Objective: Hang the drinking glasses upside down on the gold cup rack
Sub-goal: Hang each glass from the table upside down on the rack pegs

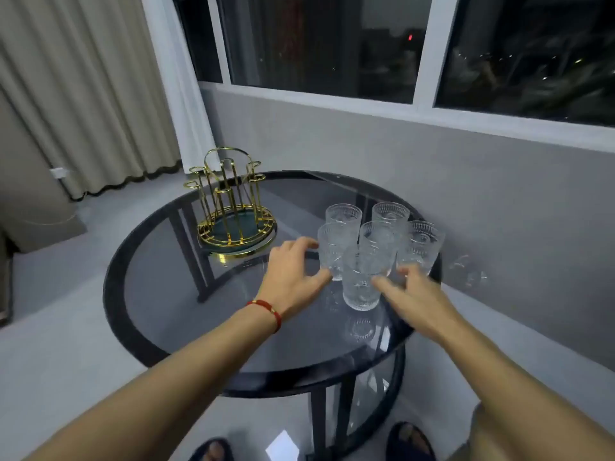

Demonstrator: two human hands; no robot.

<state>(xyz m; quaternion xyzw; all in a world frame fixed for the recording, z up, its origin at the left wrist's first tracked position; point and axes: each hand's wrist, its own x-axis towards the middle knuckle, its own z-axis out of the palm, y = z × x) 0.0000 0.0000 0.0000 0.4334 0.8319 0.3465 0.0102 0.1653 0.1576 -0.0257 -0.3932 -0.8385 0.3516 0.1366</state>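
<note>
Several clear patterned drinking glasses (377,237) stand upright in a cluster on the right half of the round dark glass table (173,294). The nearest glass (361,281) stands at the cluster's front. My left hand (293,277), with a red bracelet on its wrist, has spread fingers touching the front-left glass (334,247). My right hand (412,297) reaches in from the right, fingertips at the nearest glass and apart. Neither hand has closed around a glass. The gold cup rack (233,207) with upright prongs and a green base stands bare at the table's back left.
A grey wall (482,201) runs close behind and right of the table under a dark window (326,41). Beige curtains (76,94) hang at the left. My feet in dark slippers (411,440) are under the table's near edge.
</note>
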